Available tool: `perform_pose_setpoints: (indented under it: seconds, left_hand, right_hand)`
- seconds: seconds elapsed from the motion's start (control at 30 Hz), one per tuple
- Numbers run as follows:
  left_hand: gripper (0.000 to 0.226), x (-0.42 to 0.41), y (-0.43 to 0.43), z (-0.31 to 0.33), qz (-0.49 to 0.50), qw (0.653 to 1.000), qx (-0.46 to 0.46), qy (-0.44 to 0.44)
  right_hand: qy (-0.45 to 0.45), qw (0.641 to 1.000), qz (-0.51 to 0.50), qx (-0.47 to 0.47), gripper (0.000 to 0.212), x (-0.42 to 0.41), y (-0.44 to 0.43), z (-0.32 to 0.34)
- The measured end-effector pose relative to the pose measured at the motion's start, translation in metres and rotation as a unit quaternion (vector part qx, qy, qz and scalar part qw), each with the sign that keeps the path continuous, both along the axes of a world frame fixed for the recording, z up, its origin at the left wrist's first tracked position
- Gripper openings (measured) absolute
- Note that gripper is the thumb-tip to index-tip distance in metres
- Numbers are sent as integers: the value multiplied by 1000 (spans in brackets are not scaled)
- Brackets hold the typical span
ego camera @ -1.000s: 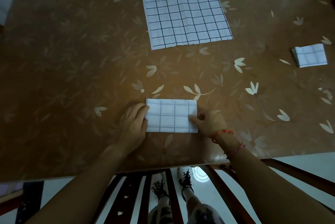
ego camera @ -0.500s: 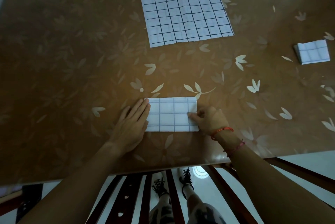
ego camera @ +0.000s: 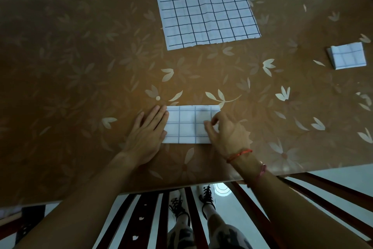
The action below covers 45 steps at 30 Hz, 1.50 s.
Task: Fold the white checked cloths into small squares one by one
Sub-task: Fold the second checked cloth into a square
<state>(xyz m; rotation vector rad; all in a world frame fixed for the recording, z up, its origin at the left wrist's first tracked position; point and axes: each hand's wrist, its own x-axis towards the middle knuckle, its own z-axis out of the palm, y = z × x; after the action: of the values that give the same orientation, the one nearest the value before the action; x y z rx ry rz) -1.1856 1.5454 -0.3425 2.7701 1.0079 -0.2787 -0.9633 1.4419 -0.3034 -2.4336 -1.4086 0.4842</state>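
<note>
Lying close to the near edge of the surface (ego camera: 80, 71), the half-folded cloth (ego camera: 187, 125) is a white checked oblong, its long side running left to right in front of the person. The left hand (ego camera: 146, 134) rests flat on its left end, fingers (ego camera: 159, 114) straight and together, gripping nothing and simply pressing on the fabric. The right hand (ego camera: 227, 134) covers the right end, and there the fingers are curled, with thumb and forefinger closed on the cloth's right edge in a pinch. Two red string bracelets (ego camera: 239, 154) circle that wrist. Farther back, about the middle, the unfolded cloth (ego camera: 203, 6) lies spread flat, its far end cut off by the top of the view. Off to the right, well apart from both, a small folded square (ego camera: 348, 57) sits near the side edge. The surface is brown with pale leaves and flowers. Below its near edge show the dark slats of a chair (ego camera: 149, 218) and the person's shoes (ego camera: 205, 196) on a pale floor.
</note>
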Motion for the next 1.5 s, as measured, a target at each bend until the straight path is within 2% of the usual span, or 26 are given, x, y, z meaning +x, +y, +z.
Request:
perform_pose_setpoints:
  seconds: [0.07, 0.13, 0.23, 0.33, 0.57, 0.87, 1.1, 1.2, 1.27, 1.37, 1.5]
  left_hand:
    - [58, 0, 1, -1, 0, 1000, -2, 3]
    - [58, -1, 2, -3, 2, 1000, -6, 6]
    - [58, -1, 1, -4, 11, 1000, -15, 6]
    - [60, -1, 2, -5, 8, 1000, -16, 8]
    - [61, -2, 1, -6, 3, 1000, -1, 26]
    - [65, -1, -1, -2, 12, 999, -9, 31]
    - [60, 10, -4, 6, 52, 998, -40, 10]
    - [56, 17, -10, 15, 136, 988, -35, -58]
    - [49, 22, -15, 22, 224, 969, -31, -99]
    - [35, 29, -20, 29, 331, 936, -75, -94]
    - [22, 37, -21, 37, 408, 896, -142, -106]
  right_hand:
    - [-20, 995, 70, 65, 21, -23, -4, -1]
    - [-32, 983, 154, 96, 30, -44, -9, -7]
    - [-63, 958, 275, 51, 62, -70, -16, -23]
    - [-85, 941, 326, 2, 73, -84, -24, -37]
    - [-106, 942, 313, -62, 77, -75, -38, -41]
    - [-132, 947, 259, -136, 84, -15, -80, -31]
    - [-139, 945, 259, -146, 82, -12, -78, -27]
    - [-135, 945, 262, -144, 75, -9, -73, -21]
    - [-130, 947, 259, -137, 70, -7, -68, -18]
    - [-128, 952, 253, -115, 65, -5, -64, -14]
    - [-137, 957, 243, -79, 61, -3, -60, -10]
